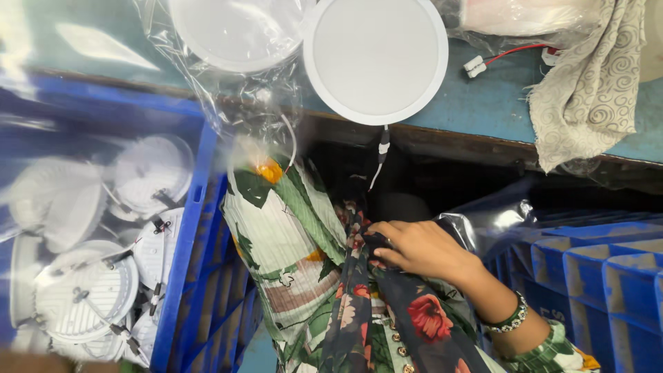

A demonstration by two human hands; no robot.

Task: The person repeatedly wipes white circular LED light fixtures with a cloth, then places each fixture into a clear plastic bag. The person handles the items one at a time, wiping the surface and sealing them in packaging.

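While the round white flat panel lamp (375,59) lies face up at the near edge of the blue-green worktable (483,103), half over the rim, only one hand is seen: the right hand (421,249), with a beaded bracelet (512,316) at the wrist. It is held low in the lap, fingers curled and partly closed on the dark flowered cloth (387,304) of the person's clothing; no lamp or tool is gripped by it. The left hand is not in view.

A thin white lead (381,155) hangs from the lamp's near rim down into the dark gap below the table. A second round white lamp (238,31), wrapped in a clear plastic bag (228,103), lies just beside the first, touching or nearly so. To the left, a blue plastic crate (190,228) is filled with more white round lamps (86,290), backs up, clips and wires showing. A patterned beige rag (594,83) is draped over the table edge at right, near a red wire with a white connector (476,65).

A slip is judged possible: the overhanging lamp could be dragged off the edge if its dangling lead were caught by cloth or hand moving in the lap. The loose bag could likewise be snagged.
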